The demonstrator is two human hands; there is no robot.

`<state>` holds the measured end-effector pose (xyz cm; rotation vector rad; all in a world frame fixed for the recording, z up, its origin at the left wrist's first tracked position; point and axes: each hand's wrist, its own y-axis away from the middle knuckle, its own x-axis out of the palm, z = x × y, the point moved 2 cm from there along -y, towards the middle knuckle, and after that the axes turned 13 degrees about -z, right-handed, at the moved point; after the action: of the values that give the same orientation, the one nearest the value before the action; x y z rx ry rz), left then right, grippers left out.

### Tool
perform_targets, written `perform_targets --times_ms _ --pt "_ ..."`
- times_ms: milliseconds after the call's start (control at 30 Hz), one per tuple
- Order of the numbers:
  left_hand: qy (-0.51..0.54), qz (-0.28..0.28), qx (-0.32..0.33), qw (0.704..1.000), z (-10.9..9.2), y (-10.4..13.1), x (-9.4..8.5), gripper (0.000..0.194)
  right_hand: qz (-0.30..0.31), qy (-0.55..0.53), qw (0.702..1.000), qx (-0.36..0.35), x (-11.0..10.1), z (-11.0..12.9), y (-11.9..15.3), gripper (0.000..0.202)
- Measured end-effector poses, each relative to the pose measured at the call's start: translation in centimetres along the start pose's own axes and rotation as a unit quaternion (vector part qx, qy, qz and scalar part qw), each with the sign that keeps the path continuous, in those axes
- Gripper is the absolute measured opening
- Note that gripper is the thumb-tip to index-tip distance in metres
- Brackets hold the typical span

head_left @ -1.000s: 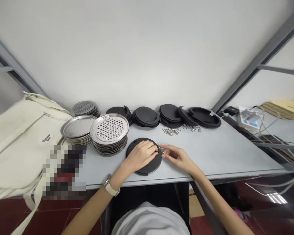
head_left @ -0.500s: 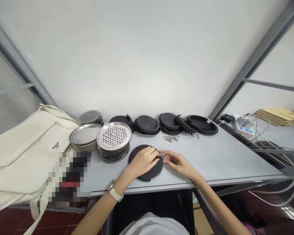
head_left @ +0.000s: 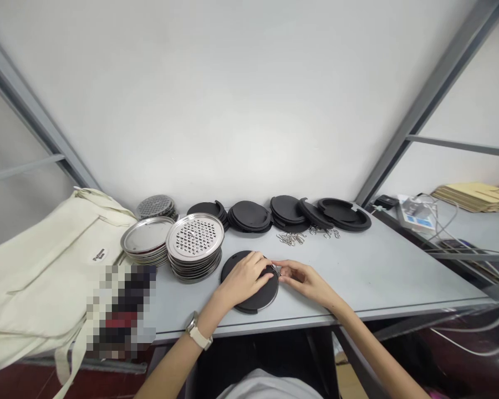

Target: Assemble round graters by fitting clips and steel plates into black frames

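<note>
A black round disc [head_left: 255, 296] lies flat near the table's front edge. My left hand [head_left: 244, 277] rests over its top, fingers bent toward the disc's right rim, with the fingertips close to a small metal clip [head_left: 276, 271]. From the right, my right hand [head_left: 303, 281] pinches this clip between thumb and index finger at the rim. The part of the clip between the two hands is small and partly covered by fingers. Behind the hands is a small pile of similar metal clips [head_left: 291, 239].
Stacked metal grater discs [head_left: 194, 238] and plain metal discs [head_left: 147, 235] stand left of the hands. Black discs [head_left: 249, 216] and black rings [head_left: 344, 214] line the wall. A cream bag [head_left: 45, 266] lies far left; a white-blue device [head_left: 416, 213] sits at right.
The clip between my hands now sits closer against the disc's rim, and my right fingertips have closed in on it. The whole view has shifted slightly.
</note>
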<state>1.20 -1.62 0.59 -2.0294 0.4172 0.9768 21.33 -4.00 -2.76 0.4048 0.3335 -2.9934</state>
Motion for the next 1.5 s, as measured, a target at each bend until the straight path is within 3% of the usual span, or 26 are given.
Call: perform_targets --times_ms 600,867,1500 --pt "-0.008 -0.002 0.031 0.999 0.08 0.09 0.15 0.024 0.008 -0.047 0.998 0.042 -0.25 -0.33 0.06 0.042" --pt "0.036 -0.006 -0.007 0.999 0.00 -0.09 0.00 0.011 -0.009 -0.045 0.998 0.044 -0.13 -0.55 -0.09 0.041" --pt "0.029 0.014 0.000 0.999 -0.47 -0.06 0.10 0.012 0.029 -0.065 0.996 0.049 -0.31 -0.18 -0.04 0.037"
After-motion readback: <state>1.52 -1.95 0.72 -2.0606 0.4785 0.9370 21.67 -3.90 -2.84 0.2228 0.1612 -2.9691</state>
